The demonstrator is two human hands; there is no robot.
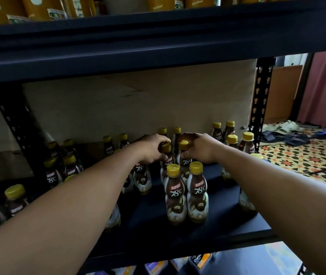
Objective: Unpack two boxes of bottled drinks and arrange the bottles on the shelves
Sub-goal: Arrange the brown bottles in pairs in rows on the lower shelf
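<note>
Several brown coffee bottles with yellow caps stand in paired rows on the dark middle shelf (150,219). My left hand (150,149) grips the neck of one bottle (167,155) mid-shelf. My right hand (198,147) grips the neck of the bottle (185,153) right beside it. Both bottles stand upright on the shelf, touching each other. In front of them stands a pair of bottles (186,193) with labels facing me. My forearms hide parts of the bottle rows at left and right.
The upper shelf (158,46) hangs low overhead and carries orange bottles (39,8). A cardboard sheet (138,104) backs the middle shelf. Black perforated uprights (261,100) stand at the sides. Small cartons (201,261) sit on the shelf below. Patterned floor with slippers (297,135) lies at right.
</note>
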